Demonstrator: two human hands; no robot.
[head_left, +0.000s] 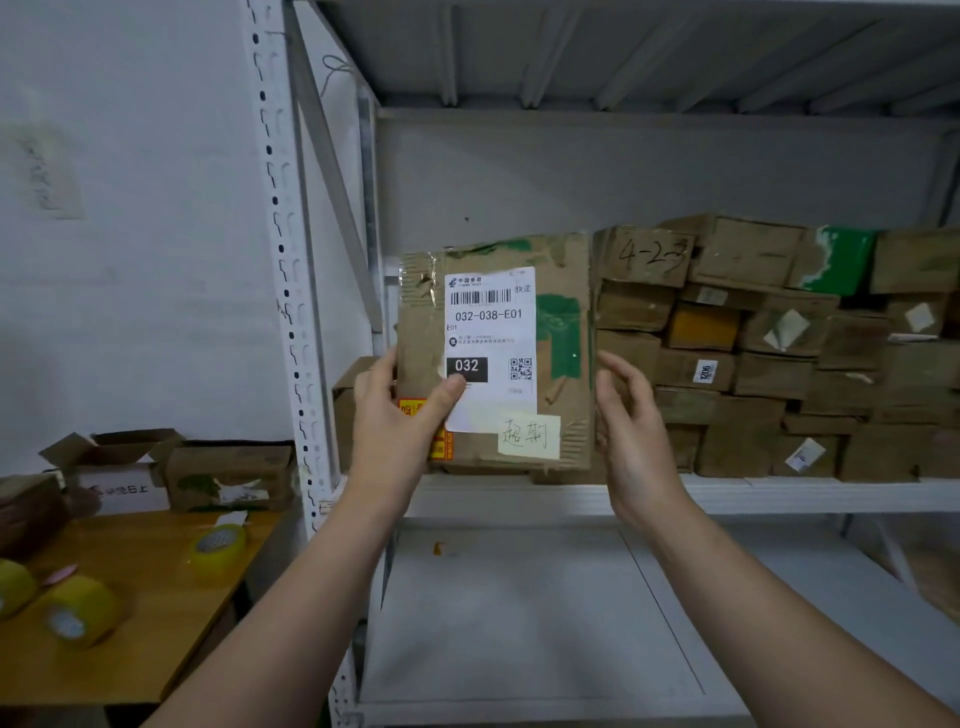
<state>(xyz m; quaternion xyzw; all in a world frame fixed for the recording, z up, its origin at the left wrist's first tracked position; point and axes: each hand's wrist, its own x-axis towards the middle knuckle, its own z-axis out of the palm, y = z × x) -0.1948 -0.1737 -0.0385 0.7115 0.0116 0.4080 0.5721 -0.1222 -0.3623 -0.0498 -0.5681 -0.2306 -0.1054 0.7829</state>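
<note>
At the far left, a wooden table (130, 634) carries three rolls of yellow tape (85, 610), and toward its back edge a small white box with open flaps (119, 470) sits beside a worn brown carton (228, 475). Just right of the table rises the white perforated upright (291, 312) of a metal rack. Past it, the left hand (395, 415) grasps a flat cardboard parcel (566, 400) by its lower left corner, with the thumb (449, 392) laid across the front and the remaining fingers hidden behind. The parcel is held upright, face toward the camera, in front of the left end of the rack's middle shelf (779, 493). Whether its lower edge rests on the board cannot be told. A white shipping label (491, 314) reading 032-038-E01 covers much of its face, and a pale yellow handwritten note (530, 436) is stuck below the label. The right hand (634, 431) is released, its fingers loosely curved, just beside the parcel's right edge. Contact there cannot be made out. Farther right, brown cartons (769, 364) are stacked tightly on the same shelf, the top left one (649, 257) marked 4-2-3. Below them lies a lower grey shelf (519, 613).
</note>
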